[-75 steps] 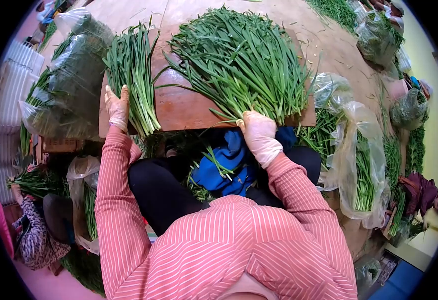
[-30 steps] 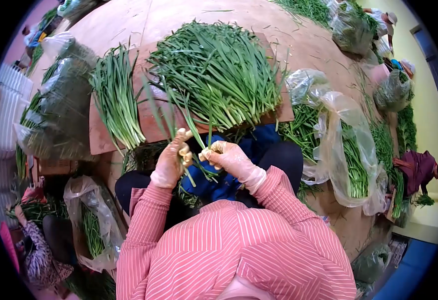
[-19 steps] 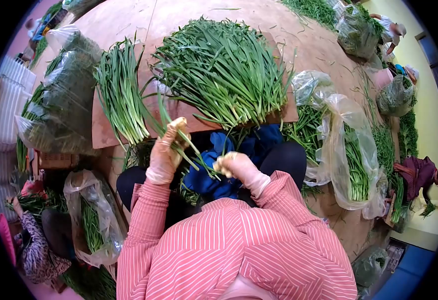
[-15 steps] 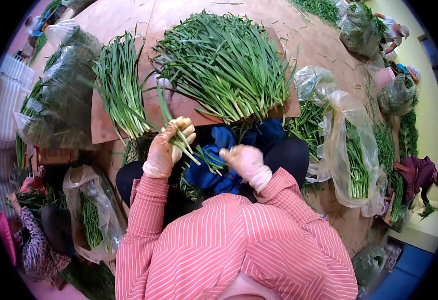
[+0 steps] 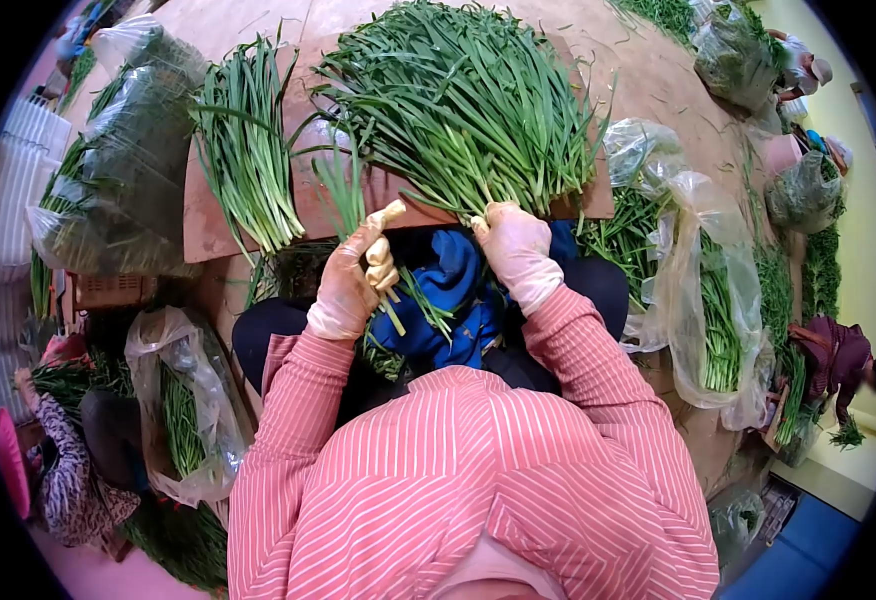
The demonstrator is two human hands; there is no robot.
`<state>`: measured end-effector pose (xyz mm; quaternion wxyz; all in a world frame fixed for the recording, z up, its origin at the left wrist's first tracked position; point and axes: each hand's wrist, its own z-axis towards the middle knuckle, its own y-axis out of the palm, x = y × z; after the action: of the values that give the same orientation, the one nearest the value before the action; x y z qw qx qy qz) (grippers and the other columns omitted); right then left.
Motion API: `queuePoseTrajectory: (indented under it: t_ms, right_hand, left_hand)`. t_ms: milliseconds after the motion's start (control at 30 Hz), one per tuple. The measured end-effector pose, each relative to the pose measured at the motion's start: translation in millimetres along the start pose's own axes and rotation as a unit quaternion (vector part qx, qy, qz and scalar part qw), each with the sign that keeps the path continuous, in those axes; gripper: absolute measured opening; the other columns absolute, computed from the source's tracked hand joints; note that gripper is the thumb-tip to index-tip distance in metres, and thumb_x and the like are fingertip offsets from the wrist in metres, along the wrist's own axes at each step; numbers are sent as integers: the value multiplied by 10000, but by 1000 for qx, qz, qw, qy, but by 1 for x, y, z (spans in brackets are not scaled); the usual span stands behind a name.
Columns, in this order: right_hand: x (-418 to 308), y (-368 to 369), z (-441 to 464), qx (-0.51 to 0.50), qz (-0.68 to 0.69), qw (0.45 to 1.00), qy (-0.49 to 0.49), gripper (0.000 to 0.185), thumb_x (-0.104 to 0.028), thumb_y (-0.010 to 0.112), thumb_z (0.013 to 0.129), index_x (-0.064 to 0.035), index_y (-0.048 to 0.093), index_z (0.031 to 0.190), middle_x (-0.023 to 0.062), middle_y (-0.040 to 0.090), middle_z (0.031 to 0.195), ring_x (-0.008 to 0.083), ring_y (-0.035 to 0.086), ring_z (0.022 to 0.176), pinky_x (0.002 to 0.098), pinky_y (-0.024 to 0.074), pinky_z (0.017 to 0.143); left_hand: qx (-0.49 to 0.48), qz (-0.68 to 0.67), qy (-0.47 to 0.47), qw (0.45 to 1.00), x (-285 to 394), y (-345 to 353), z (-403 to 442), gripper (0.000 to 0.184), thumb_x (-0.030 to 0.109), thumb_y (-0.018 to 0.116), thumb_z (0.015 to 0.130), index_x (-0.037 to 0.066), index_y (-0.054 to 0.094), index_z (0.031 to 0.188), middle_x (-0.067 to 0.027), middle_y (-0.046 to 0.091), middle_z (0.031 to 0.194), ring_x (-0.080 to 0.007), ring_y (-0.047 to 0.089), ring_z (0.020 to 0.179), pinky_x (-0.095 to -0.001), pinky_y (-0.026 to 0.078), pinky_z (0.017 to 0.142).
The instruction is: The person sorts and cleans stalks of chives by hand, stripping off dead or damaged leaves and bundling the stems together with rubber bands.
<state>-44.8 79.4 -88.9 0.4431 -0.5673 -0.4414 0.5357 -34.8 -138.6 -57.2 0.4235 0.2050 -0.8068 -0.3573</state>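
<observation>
My gloved left hand (image 5: 356, 275) is closed around several garlic chive stalks (image 5: 340, 196). Their leaves point away from me and their pale cut ends stick out below the fist. My right hand (image 5: 516, 245), also gloved, is at the near edge of the large chive pile (image 5: 458, 110), its fingers pinched at the pale stalk ends. A smaller chive bundle (image 5: 248, 150) lies left of the pile on the same brown board (image 5: 398, 212). Blue cloth (image 5: 448, 290) covers my lap, with loose chive scraps on it.
Plastic bags of greens stand at the left (image 5: 138, 140), lower left (image 5: 183, 420) and right (image 5: 723, 310). Beside the lower-left bag sits a person in a patterned sleeve (image 5: 73, 470). Another person (image 5: 838, 360) bends at the far right.
My right hand has moved away from my lap, up to the near edge of the big pile. My left hand keeps its chives, now held more upright.
</observation>
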Motion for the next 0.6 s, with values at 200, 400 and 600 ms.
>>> queuePoseTrajectory:
  t_ms: [200, 400, 600]
  right_hand:
    - [6, 8, 3, 161, -66, 985, -23, 296, -401, 632, 798, -111, 575, 784, 76, 563, 701, 254, 594, 610, 368, 462, 551]
    - [4, -9, 11, 226, -20, 972, -63, 282, -385, 640, 793, -112, 570, 795, 58, 572, 723, 225, 601, 641, 345, 468, 578]
    - [6, -6, 19, 20, -50, 998, 16, 258, -345, 656, 791, -91, 620, 812, 104, 625, 808, 300, 628, 729, 397, 490, 619]
  left_hand:
    - [31, 42, -7, 999, -4, 7, -1, 386, 259, 445, 977, 2, 494, 1261, 63, 308, 624, -33, 258, 461, -185, 235, 436]
    - [17, 43, -3, 999, -5, 2, 0, 390, 268, 450, 974, 0, 497, 1254, 61, 322, 627, -37, 272, 470, -191, 245, 446]
    - [17, 52, -9, 998, -5, 2, 2, 405, 278, 451, 972, -2, 484, 1263, 57, 336, 637, -39, 284, 479, -190, 252, 454]
